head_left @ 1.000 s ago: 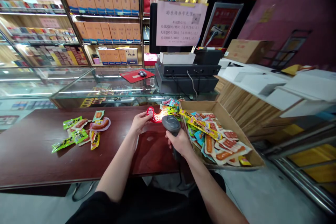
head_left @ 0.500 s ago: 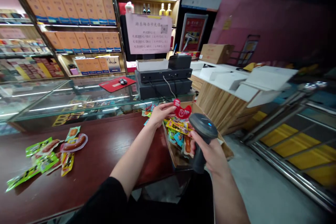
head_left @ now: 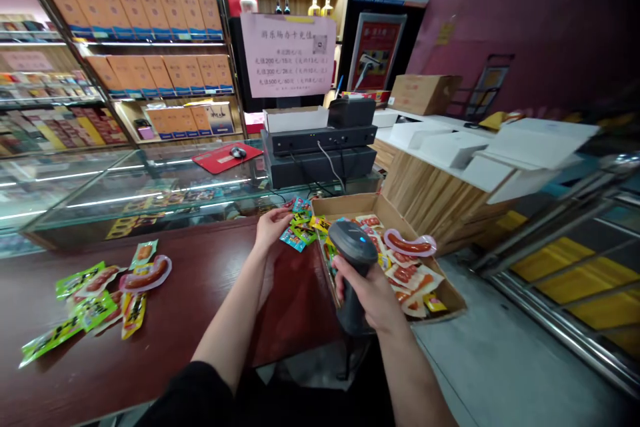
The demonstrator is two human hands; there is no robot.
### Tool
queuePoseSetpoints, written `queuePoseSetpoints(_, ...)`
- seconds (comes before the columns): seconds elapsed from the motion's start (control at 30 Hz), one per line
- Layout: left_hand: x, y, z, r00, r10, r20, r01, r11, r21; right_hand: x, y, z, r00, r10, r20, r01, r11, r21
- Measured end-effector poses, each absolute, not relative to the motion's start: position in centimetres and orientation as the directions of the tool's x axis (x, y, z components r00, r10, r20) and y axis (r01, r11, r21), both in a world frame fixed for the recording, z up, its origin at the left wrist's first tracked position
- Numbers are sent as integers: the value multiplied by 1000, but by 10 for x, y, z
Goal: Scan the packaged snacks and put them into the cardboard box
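My right hand point(head_left: 367, 290) grips a dark handheld barcode scanner point(head_left: 354, 247) with a blue light on top, in front of a shallow cardboard box point(head_left: 453, 300). Packaged sausages and other small snack packets fill the box; one curved sausage pack point(head_left: 410, 243) lies at its right side. My left hand point(head_left: 273, 227) is at a small pile of blue and green snack packets point(head_left: 299, 235) left of the box. Its fingers are pinched together at the pile's edge, and what they hold, if anything, is hidden. More snack packets point(head_left: 95, 307) lie at the left of the dark red table point(head_left: 200, 293).
Behind the table stand a glass counter point(head_left: 150, 177), a red mouse pad point(head_left: 215, 159) with a mouse, and a black cash-register unit point(head_left: 320, 163) under a paper sign point(head_left: 290, 57). White boxes point(head_left: 445, 147) sit on a wooden counter at right, near a metal railing point(head_left: 555, 327).
My left hand has moved left from above the box to the small packet pile, and the red packet it held no longer shows in it. The scanner has shifted left, uncovering more of the box.
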State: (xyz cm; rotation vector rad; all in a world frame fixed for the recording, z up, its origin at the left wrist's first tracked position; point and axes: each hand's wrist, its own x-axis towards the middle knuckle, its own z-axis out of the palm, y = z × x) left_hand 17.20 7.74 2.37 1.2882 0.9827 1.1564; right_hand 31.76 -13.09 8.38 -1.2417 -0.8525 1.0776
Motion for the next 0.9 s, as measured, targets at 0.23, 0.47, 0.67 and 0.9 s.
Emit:
queuePoseSetpoints(0.23, 164, 85, -22, 111, 993, 30, 321, -65, 945, 292, -106, 81, 287, 957, -37, -164, 12, -986)
queuePoseSetpoints(0.47, 169, 83, -34, 126, 991, 36, 420, -86, 904, 287, -98, 67, 301, 953, -23, -116, 13, -993)
queuePoseSetpoints(0.67, 142, 77, -37, 142, 989, 30, 314, -73, 947, 272, -91, 59, 288, 957, -41, -131, -3, -991)
queuePoseSetpoints(0.9, 85, 71, -28, 199, 976, -92, -145, 122, 982, 245, -70, 41, 168, 980, -103, -64, -94, -994)
